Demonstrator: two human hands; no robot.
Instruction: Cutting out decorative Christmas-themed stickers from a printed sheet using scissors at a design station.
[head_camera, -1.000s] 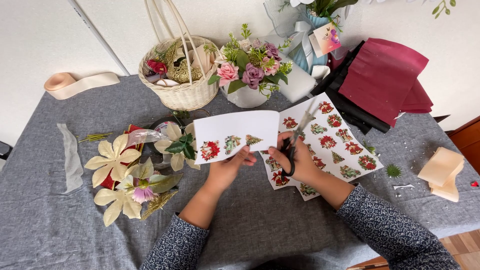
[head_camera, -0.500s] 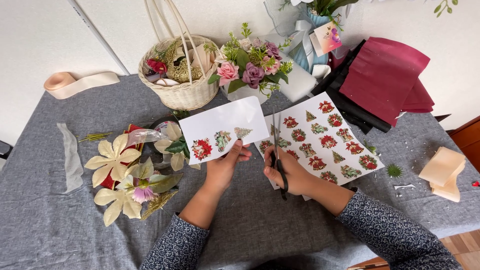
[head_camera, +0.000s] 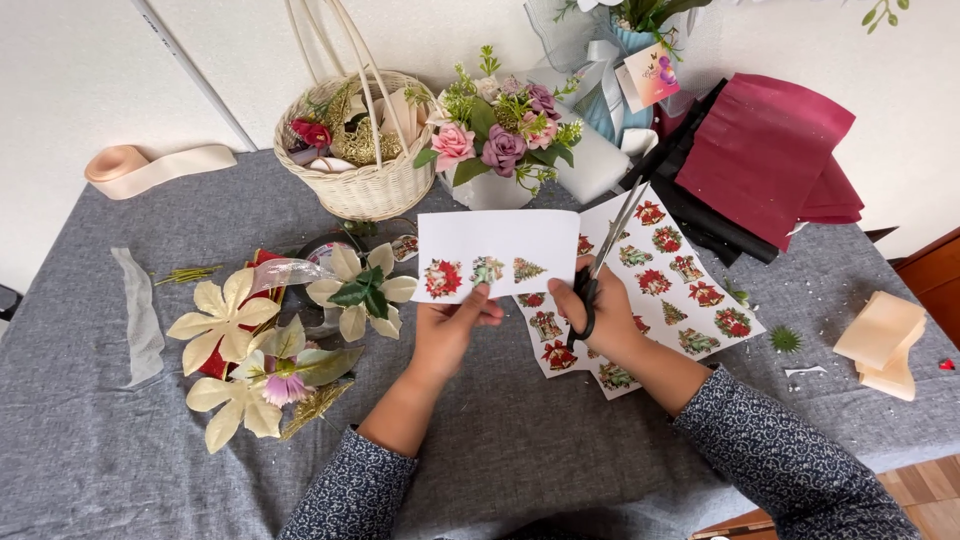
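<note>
Since approx. half a sec ago, cut paper piece (head_camera: 497, 254) is sitting level & higher, above the gray table (head_camera: 90, 440). Left hand (head_camera: 447, 330) is pinching its lower edge. Right hand (head_camera: 598, 312) is gripping scissors (head_camera: 606, 256), blades just beside piece's right edge, over sticker sheet (head_camera: 668, 288).

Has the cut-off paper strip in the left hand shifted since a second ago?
Yes. The paper strip in the left hand has separated from the printed sheet and tilted level, staying below the wicker basket.
</note>
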